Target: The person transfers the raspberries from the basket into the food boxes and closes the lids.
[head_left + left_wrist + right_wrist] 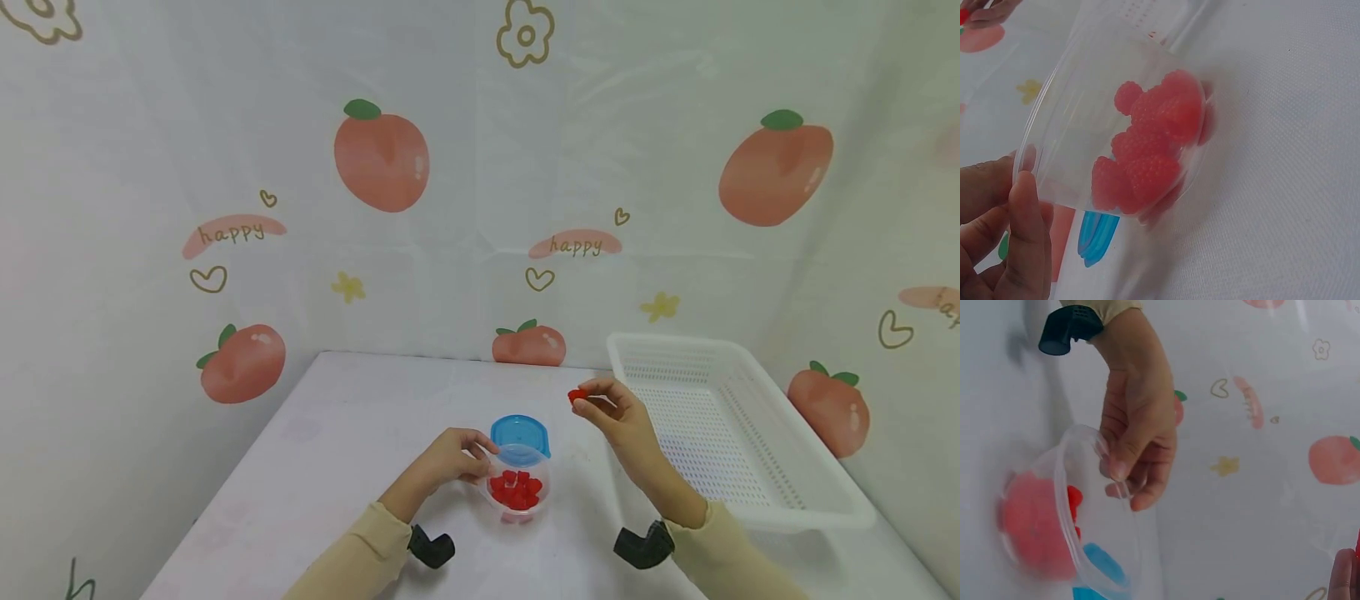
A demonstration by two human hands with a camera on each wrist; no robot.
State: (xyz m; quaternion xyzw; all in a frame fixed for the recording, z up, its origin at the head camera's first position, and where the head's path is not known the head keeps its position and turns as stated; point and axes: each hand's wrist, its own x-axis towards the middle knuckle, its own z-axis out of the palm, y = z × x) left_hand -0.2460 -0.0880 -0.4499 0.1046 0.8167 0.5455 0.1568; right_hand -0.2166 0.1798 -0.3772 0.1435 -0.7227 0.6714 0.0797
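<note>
My left hand (452, 460) pinches the rim of a clear plastic tub (1069, 147), thumb and fingers on either side of its edge. Several raspberries (1147, 140) lie heaped at the bottom of this tub, which stands on the table. Up and to the right, my right hand (621, 423) holds one red raspberry (576, 395) between thumb and fingertips, raised above the table. Only a few fingers (1342, 575) of that hand show at the edge of the right wrist view. Just behind the tub is a blue lid (519, 432).
A large white perforated basket (840, 492) stands on the right side of the table, close beside my right forearm. The white-covered table (315, 450) reaches back to a fruit-printed curtain (450, 283). Each wrist carries a black camera mount (432, 547).
</note>
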